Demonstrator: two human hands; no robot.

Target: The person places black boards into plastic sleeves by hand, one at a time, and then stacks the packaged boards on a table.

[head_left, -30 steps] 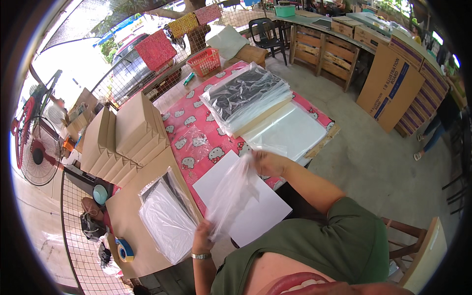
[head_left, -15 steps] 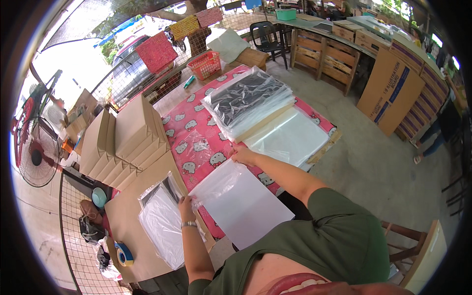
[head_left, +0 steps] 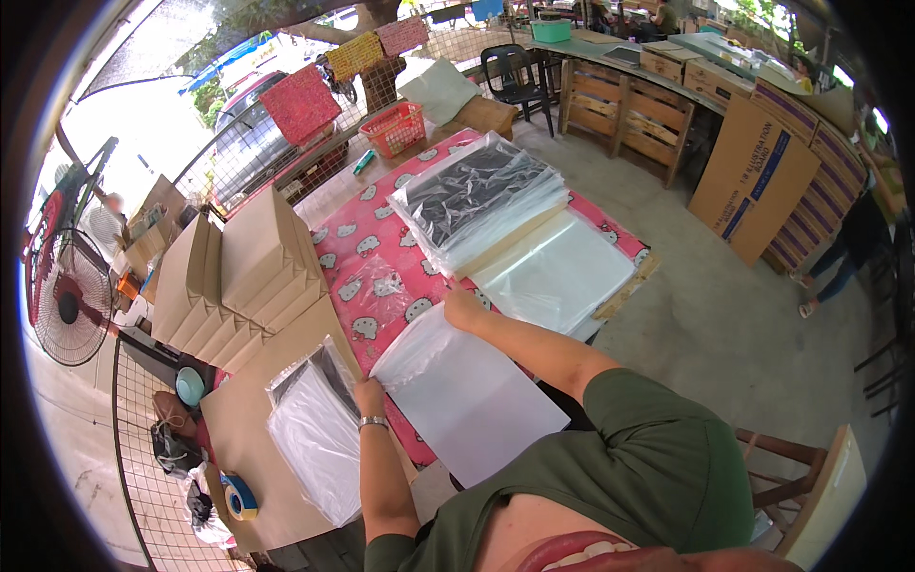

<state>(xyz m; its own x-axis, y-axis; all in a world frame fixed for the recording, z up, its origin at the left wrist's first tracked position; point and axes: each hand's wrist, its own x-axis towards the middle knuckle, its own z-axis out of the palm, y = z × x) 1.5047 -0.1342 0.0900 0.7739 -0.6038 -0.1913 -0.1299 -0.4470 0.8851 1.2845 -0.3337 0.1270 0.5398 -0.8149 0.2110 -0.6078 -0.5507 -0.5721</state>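
**Clear bag flattened on the patterned table**

A clear plastic bag with a white sheet [head_left: 457,396] is pinned flat at table centre. Its 9 o'clock corner is pinched by the left hand [head_left: 370,393]; its 12 o'clock edge is pressed by the right hand [head_left: 460,307], whose fingers cannot be made out. The bag's near edge is hidden by the torso.

Olive-green short-sleeved shirt [head_left: 658,467], bare forearms, metal bracelet [head_left: 373,421] on left wrist
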